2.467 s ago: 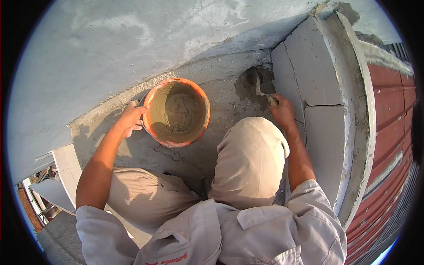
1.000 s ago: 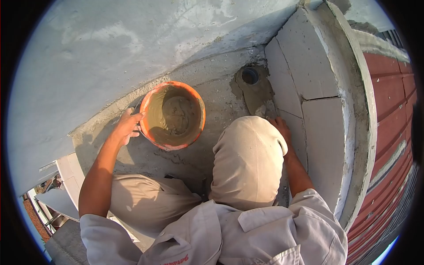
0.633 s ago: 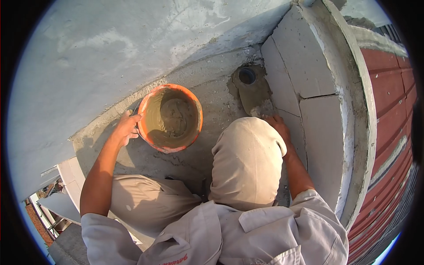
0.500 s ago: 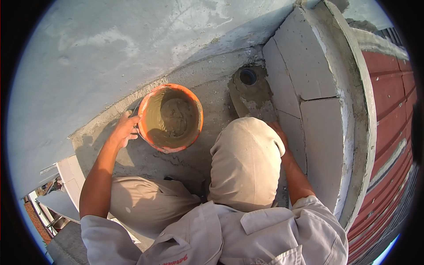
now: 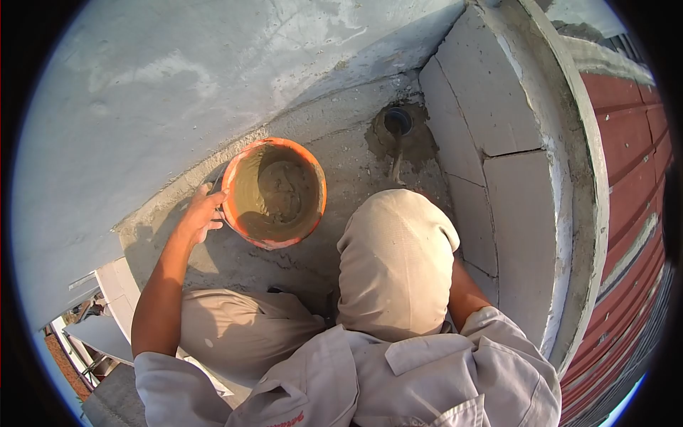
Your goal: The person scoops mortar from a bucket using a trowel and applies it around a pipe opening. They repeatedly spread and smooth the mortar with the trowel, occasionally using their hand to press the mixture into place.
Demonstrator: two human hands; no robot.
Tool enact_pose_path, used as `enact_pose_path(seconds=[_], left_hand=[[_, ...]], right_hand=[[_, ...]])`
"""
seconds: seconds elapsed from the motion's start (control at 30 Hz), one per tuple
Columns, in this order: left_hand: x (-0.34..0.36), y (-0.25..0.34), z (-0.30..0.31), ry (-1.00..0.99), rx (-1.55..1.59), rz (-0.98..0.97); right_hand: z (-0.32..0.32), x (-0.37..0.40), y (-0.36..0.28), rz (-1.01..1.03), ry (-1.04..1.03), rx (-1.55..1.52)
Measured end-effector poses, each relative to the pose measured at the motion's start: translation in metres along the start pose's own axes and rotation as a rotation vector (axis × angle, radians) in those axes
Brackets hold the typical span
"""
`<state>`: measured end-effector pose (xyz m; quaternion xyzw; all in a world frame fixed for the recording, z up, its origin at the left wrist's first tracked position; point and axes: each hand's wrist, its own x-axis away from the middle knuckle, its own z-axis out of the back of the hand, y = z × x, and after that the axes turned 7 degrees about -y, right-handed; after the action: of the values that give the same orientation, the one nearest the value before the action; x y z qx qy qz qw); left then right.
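An orange bucket (image 5: 321, 178) with wet grey mortar (image 5: 281, 191) inside stands on the floor. My left hand (image 5: 203, 213) grips its left rim, thumb over the edge and fingers outside. Beyond my raised knee a dark round pipe opening (image 5: 398, 122) sits in the floor, ringed by damp mortar (image 5: 421, 146). A narrow trowel-like blade (image 5: 397, 162), seen nearly edge-on, runs from the opening back towards my knee. My right hand (image 5: 425, 194) is almost wholly behind the knee at that tool's near end; its fingers are hidden.
A grey plastered wall (image 5: 178, 92) rises on the left and ahead. To the right stands a low wall of pale blocks (image 5: 523, 220), with red metal roofing (image 5: 629, 185) beyond. My bent knee (image 5: 397, 263) blocks part of the floor from view.
The blade has turned from lying flat near the pipe to nearly edge-on. My right hand has moved farther behind the knee. My left hand stays on the bucket rim.
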<state>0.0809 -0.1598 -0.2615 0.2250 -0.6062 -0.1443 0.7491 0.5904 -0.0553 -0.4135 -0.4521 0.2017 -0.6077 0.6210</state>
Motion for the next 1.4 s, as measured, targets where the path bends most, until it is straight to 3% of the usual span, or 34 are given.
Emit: enact_pose_path(seconds=[1.4], left_hand=[[0.003, -0.001, -0.006, 0.008, 0.001, 0.018]], right_hand=[[-0.067, -0.018, 0.022, -0.072, 0.032, -0.346]])
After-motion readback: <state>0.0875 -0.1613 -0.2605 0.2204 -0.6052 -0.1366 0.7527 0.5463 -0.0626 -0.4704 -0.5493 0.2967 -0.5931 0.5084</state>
